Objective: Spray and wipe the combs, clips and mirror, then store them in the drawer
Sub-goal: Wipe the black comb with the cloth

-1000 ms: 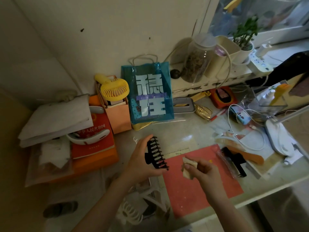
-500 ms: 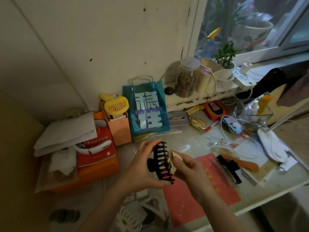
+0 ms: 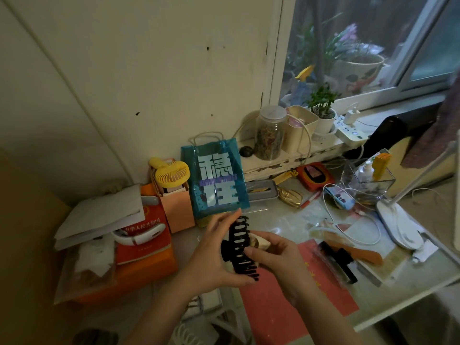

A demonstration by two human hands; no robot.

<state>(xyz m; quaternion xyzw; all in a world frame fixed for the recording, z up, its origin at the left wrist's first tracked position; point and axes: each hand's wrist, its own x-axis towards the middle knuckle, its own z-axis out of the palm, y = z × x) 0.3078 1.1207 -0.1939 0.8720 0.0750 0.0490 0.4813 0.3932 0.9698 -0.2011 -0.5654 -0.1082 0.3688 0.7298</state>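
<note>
My left hand (image 3: 211,255) grips a large black claw clip (image 3: 240,247) above the desk's front edge, teeth pointing right. My right hand (image 3: 276,257) pinches a small folded beige cloth (image 3: 258,241) and presses it against the clip's teeth. To the right on the desk lie an orange comb (image 3: 358,252) and a black clip (image 3: 338,262) in clear wrapping. A spray bottle (image 3: 364,170) stands in a clear box (image 3: 368,180) at the back right. No mirror or drawer can be made out.
A red mat (image 3: 293,307) lies under my hands. A blue bag (image 3: 214,180), yellow fan (image 3: 171,173) and orange box with books (image 3: 139,245) crowd the back left. White cables (image 3: 353,220), a white lamp base (image 3: 398,225), jar (image 3: 270,135) and power strip (image 3: 351,133) fill the right.
My right hand brought the cloth from the red mat up against the clip's teeth. Both hands rose slightly and the view tilted up toward the window.
</note>
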